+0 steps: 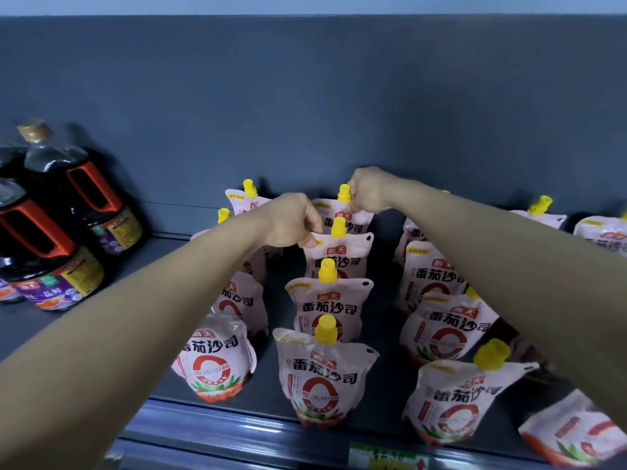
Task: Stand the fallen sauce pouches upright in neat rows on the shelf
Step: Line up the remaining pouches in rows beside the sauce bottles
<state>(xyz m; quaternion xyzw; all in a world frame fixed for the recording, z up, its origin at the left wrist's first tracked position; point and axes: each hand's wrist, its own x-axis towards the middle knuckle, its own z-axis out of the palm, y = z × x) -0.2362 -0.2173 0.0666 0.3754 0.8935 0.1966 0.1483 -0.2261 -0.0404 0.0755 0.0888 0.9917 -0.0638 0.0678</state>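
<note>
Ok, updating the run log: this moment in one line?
left hand: pinches third pouch, middle row | right hand: holds rear pouch, same row

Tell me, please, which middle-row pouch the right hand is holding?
The rearmost pouch: the right hand grips its top by the yellow cap, while the left hand pinches the corner of the second-from-back pouch.

A matt slate-blue back panel (339, 96) fills the far side of the view, plain from left to right. Above it a paler blue-grey strip (305, 3) runs along the top edge. The dark grey shelf deck (163, 256) meets the panel at a low ledge, visible at the far left. Along the near edge runs a glossy blue-grey front rail (220, 432) that catches streaks of light. A green and yellow price label (390, 457) sits in it at the near right. The light is dim and even, with soft shadows on the panel.
</note>
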